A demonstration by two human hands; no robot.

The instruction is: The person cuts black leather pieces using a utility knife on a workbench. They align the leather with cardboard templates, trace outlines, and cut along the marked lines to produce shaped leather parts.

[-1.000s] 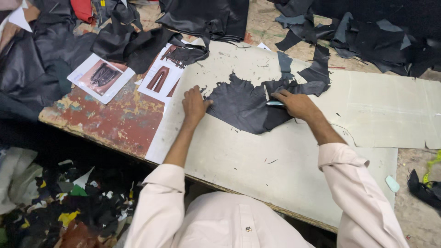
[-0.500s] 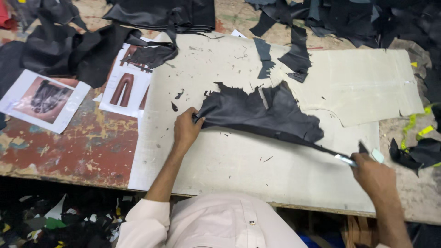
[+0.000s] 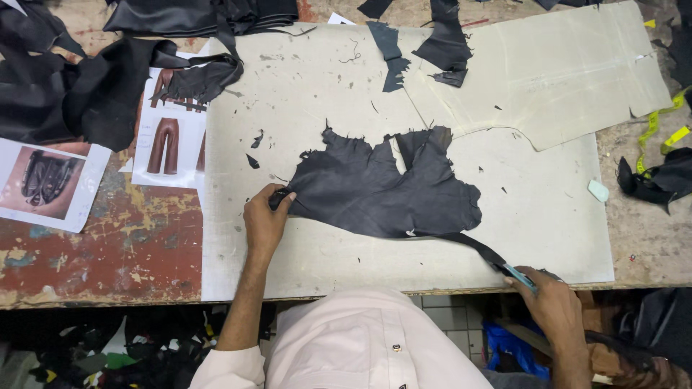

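Observation:
A ragged black leather piece [image 3: 382, 189] lies on the pale cutting board [image 3: 317, 101] in the middle of the table. My left hand [image 3: 265, 223] pinches its left edge against the board. A narrow black strip [image 3: 472, 247] runs from the piece's lower right edge down to my right hand [image 3: 553, 306], which sits at the table's front edge. That hand grips a small light-blue-handled cutting tool [image 3: 520, 275] whose tip meets the end of the strip.
Printed photos of brown trousers [image 3: 169, 140] and a dark jacket [image 3: 47, 184] lie at the left. Black leather heaps [image 3: 79, 94] fill the back left. A beige cardboard pattern [image 3: 562, 79] and leather offcuts [image 3: 443, 43] lie at the back right, a yellow tape measure [image 3: 667, 126] at the far right.
My right hand has drawn the tool from the leather's middle toward the front right edge, cutting loose a long thin strip. The left hand stays on the leather's left edge.

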